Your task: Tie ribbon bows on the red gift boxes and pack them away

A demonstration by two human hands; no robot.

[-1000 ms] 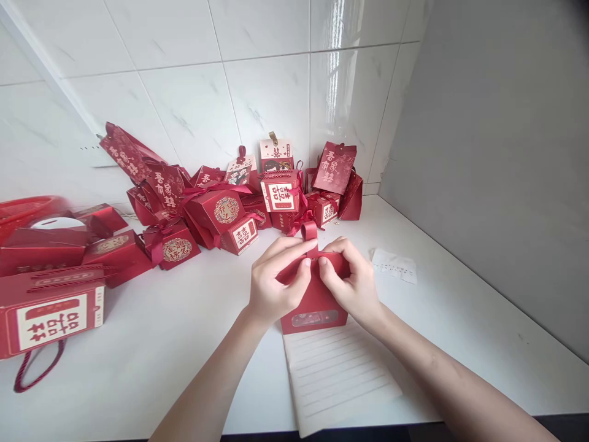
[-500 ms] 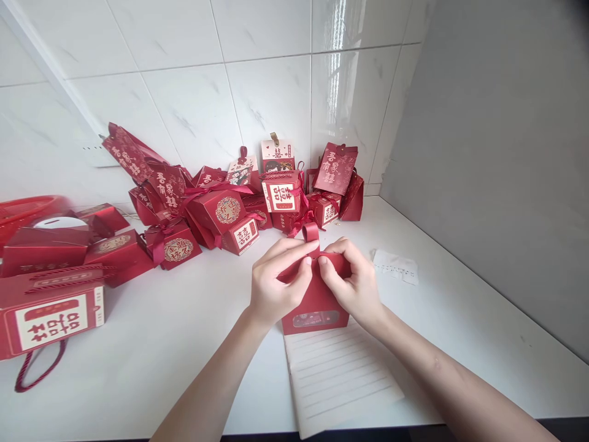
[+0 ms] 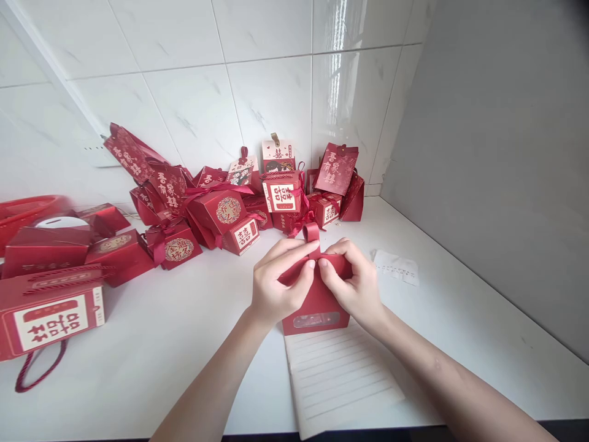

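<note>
A red gift box (image 3: 317, 301) with a clear window low on its front stands upright at the back edge of a lined notebook (image 3: 343, 380). My left hand (image 3: 283, 279) pinches its top edge from the left, thumb in front and fingers behind. From the right, my right hand (image 3: 352, 276) grips the same edge, its thumb tip close to the other thumb. A red ribbon loop (image 3: 311, 232) rises from the top between the hands. What the fingers do behind the box is hidden.
Several red gift boxes (image 3: 216, 212) are heaped along the tiled wall (image 3: 271, 92). A larger box with a cord handle (image 3: 50, 316) lies at the left, before a red basket (image 3: 32, 212). A crumpled white paper (image 3: 396, 267) lies right of my hands, near the grey panel (image 3: 488, 153).
Both hands keep their grip at the top of the box, with only a tiny shift of the thumbs. The other boxes stay where they were.
</note>
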